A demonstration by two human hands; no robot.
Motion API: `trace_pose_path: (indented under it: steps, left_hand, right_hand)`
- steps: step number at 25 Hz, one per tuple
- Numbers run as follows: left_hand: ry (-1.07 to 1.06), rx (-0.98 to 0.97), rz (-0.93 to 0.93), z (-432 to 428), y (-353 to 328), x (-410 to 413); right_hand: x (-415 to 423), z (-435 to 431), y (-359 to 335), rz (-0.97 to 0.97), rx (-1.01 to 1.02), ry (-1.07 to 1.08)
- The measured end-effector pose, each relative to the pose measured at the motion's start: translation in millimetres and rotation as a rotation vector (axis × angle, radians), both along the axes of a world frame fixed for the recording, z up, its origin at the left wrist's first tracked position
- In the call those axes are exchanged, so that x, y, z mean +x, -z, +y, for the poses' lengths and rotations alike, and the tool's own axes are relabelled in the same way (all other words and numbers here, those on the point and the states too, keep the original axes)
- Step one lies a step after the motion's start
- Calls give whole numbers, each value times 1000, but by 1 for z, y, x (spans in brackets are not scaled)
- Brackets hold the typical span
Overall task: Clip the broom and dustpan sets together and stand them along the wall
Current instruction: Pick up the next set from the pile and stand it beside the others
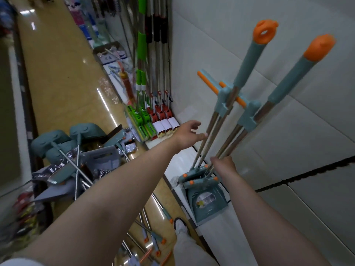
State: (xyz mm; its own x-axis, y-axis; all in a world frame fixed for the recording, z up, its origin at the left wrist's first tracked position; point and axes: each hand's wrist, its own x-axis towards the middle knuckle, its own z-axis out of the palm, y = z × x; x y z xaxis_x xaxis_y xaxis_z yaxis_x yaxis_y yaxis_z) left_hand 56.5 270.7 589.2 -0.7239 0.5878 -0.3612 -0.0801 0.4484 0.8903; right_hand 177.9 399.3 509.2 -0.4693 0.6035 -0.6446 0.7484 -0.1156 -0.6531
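Poles (212,129) of shiny metal, teal-gripped and orange-capped, stand at 3 o'clock, dustpan (207,205) on a white ledge (177,162) against the tiled wall (288,135). Left hand (189,134) spreads its fingers loosely beside them; right hand (223,165) grips them low, fingers hidden. Loose parts (76,150) blur at 9 o'clock on glossy floor (67,83).

Glossy tan floor (63,83), heaped teal broom parts (57,143) and loose handles (153,240)
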Motion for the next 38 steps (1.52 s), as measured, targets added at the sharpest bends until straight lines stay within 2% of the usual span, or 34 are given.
trace_pose_path:
  steps: [2,6,11,17,22,26,32,38]
  left_hand:
    - [-46,-48,-15,-35,15,0]
    - [-232,-148,-29,-127,49,7]
    - [-585,-157,-82,-227,87,24]
    - [-926,-150,-64,-295,134,44]
    - [-1125,-139,-40,-298,224,53]
    - [-1159,-130,-75,-287,311,49]
    - [-1161,-120,-157,-276,476,42]
    - [-1199,-86,-232,-248,609,32]
  right_hand:
    - [-2,-17,17,-49,-26,-39]
    - [-18,-81,33,-92,-83,-259]
    - [-44,-165,45,-28,-198,-454]
    - [-79,-231,90,-15,-210,-666]
    - [-104,-256,194,-57,-162,-771]
    - [-109,-254,294,-165,-113,-852]
    - [-113,-241,472,-269,28,-1079]
    - [-99,-236,620,-344,58,-1072]
